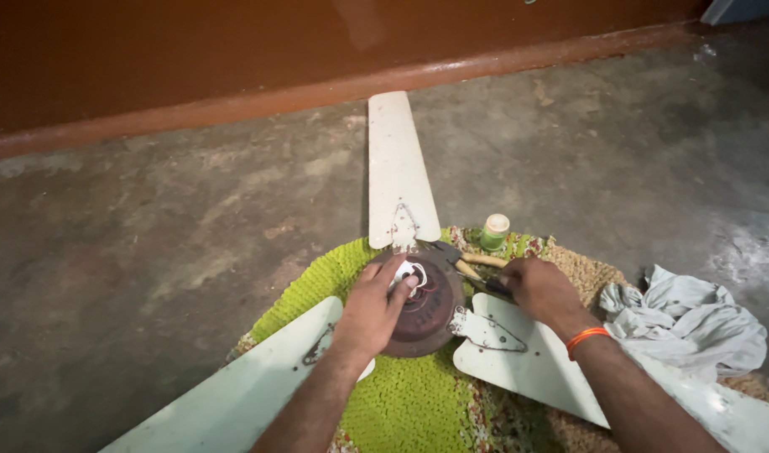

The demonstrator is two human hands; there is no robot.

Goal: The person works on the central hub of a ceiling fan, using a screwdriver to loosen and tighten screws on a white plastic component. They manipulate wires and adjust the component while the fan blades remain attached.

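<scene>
Ceiling fan motor hub [426, 312], rusty and round, lies at the centre of a green woven mat [401, 403]. The left hand [374, 309] rests on the hub, fingers curled, fingertips touching white wires [411, 273] at its middle. The right hand [542, 289] is closed around pliers [468, 267], jaws pointing toward the hub's 1 o'clock edge. Judging by this, steadying the hub firmly while working the pliers gently would spare the wires. White blades reach out at 12 [397, 172], 4 [569, 369] and 8 o'clock [250, 390]. A small green bottle [494, 232] stands at 1 o'clock, a crumpled grey cloth [690, 319] at 3 o'clock.
</scene>
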